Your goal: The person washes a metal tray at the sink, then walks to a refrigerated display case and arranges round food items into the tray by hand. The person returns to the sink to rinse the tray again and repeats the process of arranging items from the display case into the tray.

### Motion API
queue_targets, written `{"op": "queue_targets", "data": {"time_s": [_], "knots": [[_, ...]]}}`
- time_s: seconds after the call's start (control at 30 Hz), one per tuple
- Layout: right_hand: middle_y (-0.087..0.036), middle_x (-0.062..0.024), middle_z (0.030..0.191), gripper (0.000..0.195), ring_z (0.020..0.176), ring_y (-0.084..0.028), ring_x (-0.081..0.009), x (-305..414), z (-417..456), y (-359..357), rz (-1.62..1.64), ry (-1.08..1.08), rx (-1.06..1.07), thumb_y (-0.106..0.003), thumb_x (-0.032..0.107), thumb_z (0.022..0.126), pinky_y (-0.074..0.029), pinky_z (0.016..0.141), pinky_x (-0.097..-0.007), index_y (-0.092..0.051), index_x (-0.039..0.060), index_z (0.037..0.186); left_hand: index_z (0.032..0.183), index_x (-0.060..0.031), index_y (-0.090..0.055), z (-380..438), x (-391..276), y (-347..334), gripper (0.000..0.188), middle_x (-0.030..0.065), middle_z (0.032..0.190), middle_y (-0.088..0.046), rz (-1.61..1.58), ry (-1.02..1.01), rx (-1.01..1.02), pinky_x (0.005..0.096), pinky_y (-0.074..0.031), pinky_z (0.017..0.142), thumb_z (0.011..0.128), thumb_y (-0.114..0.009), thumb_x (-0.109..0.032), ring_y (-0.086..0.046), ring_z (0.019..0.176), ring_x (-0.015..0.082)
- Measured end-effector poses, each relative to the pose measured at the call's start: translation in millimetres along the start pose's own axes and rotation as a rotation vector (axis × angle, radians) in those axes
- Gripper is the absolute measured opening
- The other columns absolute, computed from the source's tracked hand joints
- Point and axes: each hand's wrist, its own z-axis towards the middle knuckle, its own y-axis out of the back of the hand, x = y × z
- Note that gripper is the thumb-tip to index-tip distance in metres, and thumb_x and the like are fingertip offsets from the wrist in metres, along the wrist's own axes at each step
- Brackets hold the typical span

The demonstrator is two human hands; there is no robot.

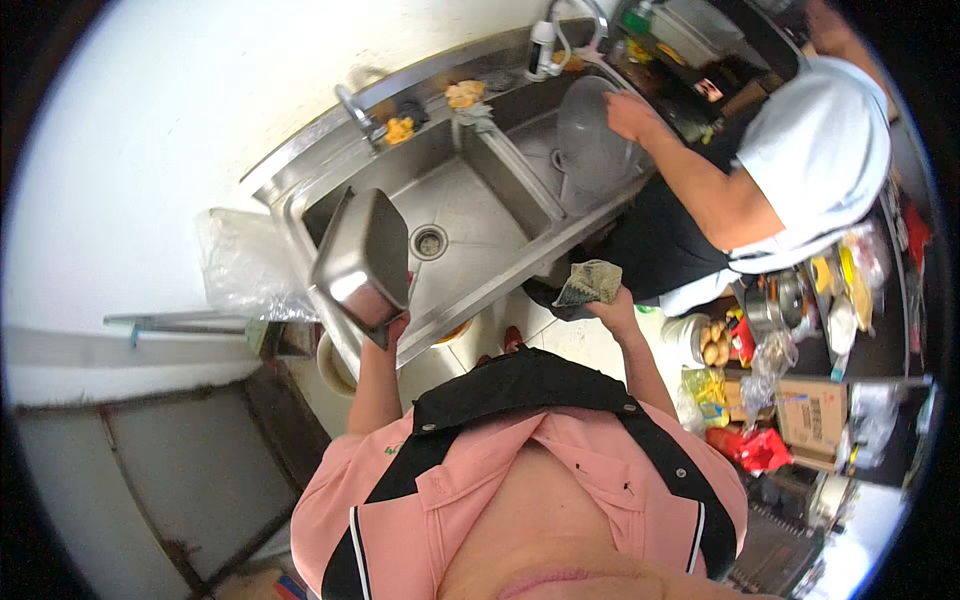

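My left hand (397,328) grips the rim of a deep stainless steel pan (365,259), which is tilted on its side over the left basin's near-left corner. Its underside and walls face me. In my right hand (616,309) is a greenish, worn scouring cloth (590,284), held out in front of the sink's front edge. The left basin (465,195) of the steel double sink shows a round drain (429,242) in its floor. Most of my left fingers are hidden behind the pan.
A co-worker's hand (628,116) holds a large translucent bowl (589,135) in the right basin. Faucets (358,112) and cloths (465,94) line the sink's back ledge. A plastic bag (251,262) hangs at the left. Shelves with potatoes (715,343) and a cardboard box (811,416) stand right.
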Motion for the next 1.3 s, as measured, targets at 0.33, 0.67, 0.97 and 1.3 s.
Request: {"op": "queue_targets", "data": {"time_s": [0.33, 0.67, 0.97, 1.3], "knots": [[-0.065, -0.006, 0.103, 0.042, 0.093, -0.062, -0.0146, -30.8, -66.3, 48.1, 0.11, -0.066, -0.242, -0.075, 0.008, 0.069, -0.048, 0.084, -0.0295, -0.061, 0.0002, 0.108, 0.125, 0.0071, -0.039, 35.1, 91.1, 0.3, 0.044, 0.0081, 0.094, -0.059, -0.926, 0.728, 0.361, 0.0233, -0.034, 0.043, 0.088, -0.053, -0.013, -0.034, 0.048, 0.0081], [-0.065, -0.0085, 0.106, 0.049, 0.096, -0.061, -0.0171, -76.1, -151.9, 93.3, 0.096, -0.188, -0.402, -0.075, 0.013, 0.07, -0.048, 0.086, -0.0303, -0.057, 0.001, 0.113, 0.121, 0.0063, -0.041, 8.1, 139.0, -2.5, 0.039, 0.0096, 0.093, -0.059, -0.682, 0.634, 0.07, 0.0265, -0.039, 0.048, 0.086, -0.051, -0.009, -0.041, 0.055, 0.0129], [-0.063, -0.0063, 0.11, 0.043, 0.101, -0.059, -0.0146, -118.3, -270.3, 162.4, 0.081, 0.02, -0.584, -0.073, 0.007, 0.074, -0.046, 0.09, -0.0295, -0.058, 0.0017, 0.114, 0.118, 0.0055, -0.044, -35.8, 200.7, -43.5, 0.035, 0.0109, 0.093, -0.06, 0.208, 0.134, -0.116, 0.0293, -0.043, 0.052, 0.085, -0.05, -0.005, -0.048, 0.061, 0.0172], [-0.063, -0.0065, 0.099, 0.055, 0.087, -0.058, -0.0128, -222.0, -540.8, 272.1, 0.555, -0.258, -1.061, -0.049, 0.049, 0.09, -0.047, 0.078, -0.0265, -0.056, 0.0001, 0.116, 0.114, 0.0046, -0.046, -167.9, 464.5, -45.1, 0.031, 0.0124, 0.092, -0.06, 1.203, 0.599, -0.014, 0.0324, -0.048, 0.057, 0.083, -0.049, -0.001, -0.055, 0.068, 0.022]]}}
